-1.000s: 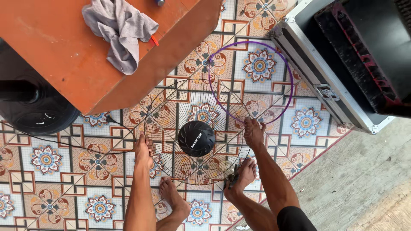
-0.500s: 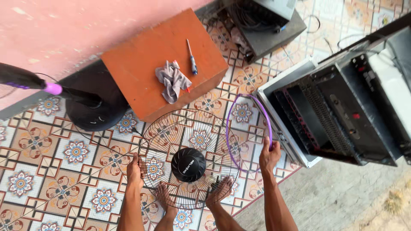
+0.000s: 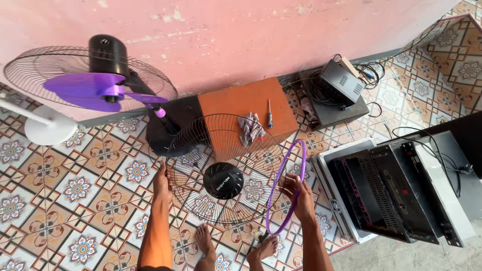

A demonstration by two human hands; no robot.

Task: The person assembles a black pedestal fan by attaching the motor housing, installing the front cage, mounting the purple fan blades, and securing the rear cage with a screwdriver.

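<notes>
Head view, looking down past two bare forearms to a patterned tile floor (image 3: pixel 75 200). At far left a white round base (image 3: pixel 50 131) with a white pole lies against the foot of a pink wall (image 3: pixel 251 35). Next to it stands a fan (image 3: pixel 103 75) with purple blades, a black motor housing and its rear wire guard in place, its black round base (image 3: pixel 163 135) sitting just beside an orange box (image 3: pixel 236 103). The left hand (image 3: pixel 161 183) grips the left edge of a black wire fan grille (image 3: pixel 226 168), fingers curled over the rim wires. The grille is lifted off the floor and tilted toward the camera, a black round cap (image 3: pixel 223 180) at its centre; through its wires show the orange box and a grey rag (image 3: pixel 251 129) lying on the box top, with a screwdriver (image 3: pixel 269 114) just right of the rag. The right hand (image 3: pixel 297 193) is at the grille's right edge, fingers closed around a purple ring (image 3: pixel 288 188) that stands on edge beside the grille. Two bare feet (image 3: pixel 236 246) rest on the tiles below the grille. Behind the box sits a dark metal unit (image 3: pixel 341 85) among coiled cables. At right lies an open metal-edged case (image 3: pixel 396 190) holding black rack equipment.
</notes>
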